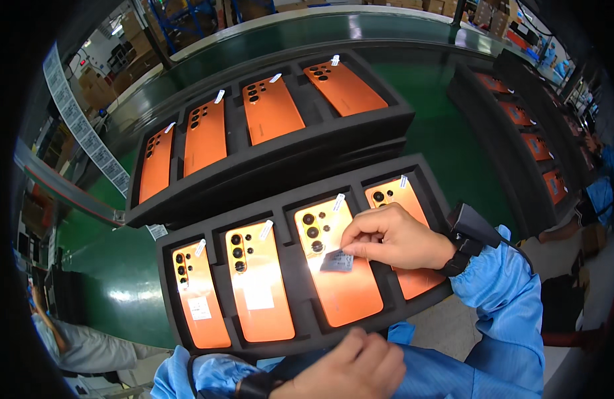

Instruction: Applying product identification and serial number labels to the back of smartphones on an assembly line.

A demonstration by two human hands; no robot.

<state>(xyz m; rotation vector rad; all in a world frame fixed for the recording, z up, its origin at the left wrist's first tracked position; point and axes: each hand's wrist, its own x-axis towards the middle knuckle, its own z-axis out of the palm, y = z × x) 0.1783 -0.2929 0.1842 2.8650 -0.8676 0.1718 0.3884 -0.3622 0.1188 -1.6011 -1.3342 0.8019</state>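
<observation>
My right hand (401, 238) pinches a small silvery-grey sticker (340, 262) between thumb and fingertips. The sticker lies over the back of an orange phone (345, 298), just below its camera lenses. This phone is third from the left in a black foam tray (290, 247). White square labels show on the lower backs of the first phone (214, 331) and the second phone (270, 324). My right hand partly hides the fourth phone (416, 282). My left hand (353, 369) is curled closed near the tray's front edge; whatever it might hold is hidden.
Behind stands a stack of black foam trays (267, 166), its top one bearing several orange phones. A green conveyor belt (114, 286) runs underneath. More trays of phones (500, 139) stand at the right, with people nearby. A strip of printed labels (88, 136) hangs at the left.
</observation>
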